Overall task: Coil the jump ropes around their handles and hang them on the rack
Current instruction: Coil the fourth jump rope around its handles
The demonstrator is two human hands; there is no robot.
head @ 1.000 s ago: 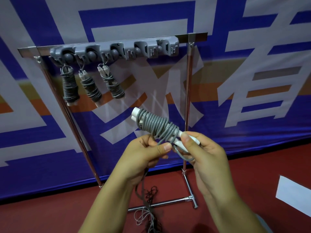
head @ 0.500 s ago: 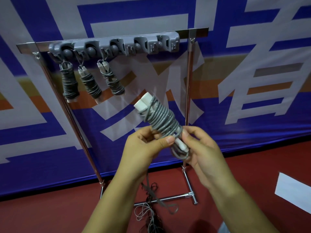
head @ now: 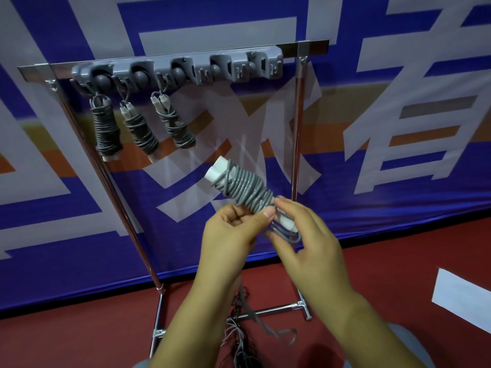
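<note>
Hands met in front of the rack (head: 297, 123). The left hand (head: 228, 235) gripped the coiled rope (head: 245, 188), fingers closed round its lower end, thumb pressed on the grey turns. The right hand (head: 305, 235) pinched the loose cord at the white handle tips, fingers partly curled. The bundle tilted up to the left. Three wound ropes (head: 140, 126) hung from the left hooks of the holder (head: 186, 69). More cord lay on the floor (head: 79, 335) by the rack's foot.

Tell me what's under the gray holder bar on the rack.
Three coiled ropes hang under the left part of the holder bar; the right slots hold nothing. Their hooks are hard to make out.
</note>
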